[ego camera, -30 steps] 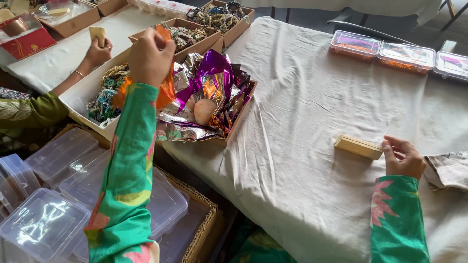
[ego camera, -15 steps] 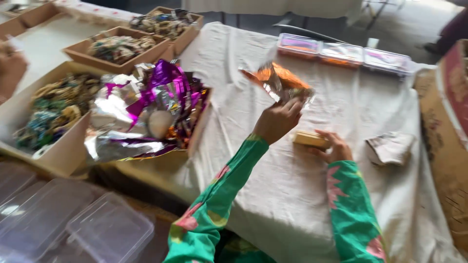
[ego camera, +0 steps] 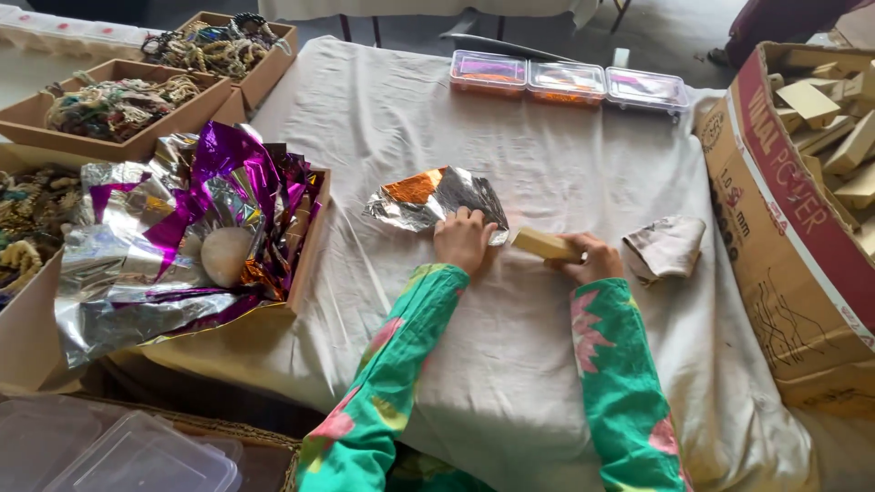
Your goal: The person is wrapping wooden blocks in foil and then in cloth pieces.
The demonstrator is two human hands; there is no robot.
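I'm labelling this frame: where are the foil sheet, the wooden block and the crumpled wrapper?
foil sheet (ego camera: 428, 199), head view, silver middle.
wooden block (ego camera: 540, 243), head view, top face.
crumpled wrapper (ego camera: 667, 246), head view, centre.

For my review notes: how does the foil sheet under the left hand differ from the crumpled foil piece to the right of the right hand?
The foil sheet lies spread fairly flat, pinned by the left hand; the crumpled foil piece is bunched up and untouched. The sheet shows orange and silver; the crumpled piece looks dull silver-grey. The sheet looks larger. Both rest on the white tablecloth, either side of the wooden block in the right hand.
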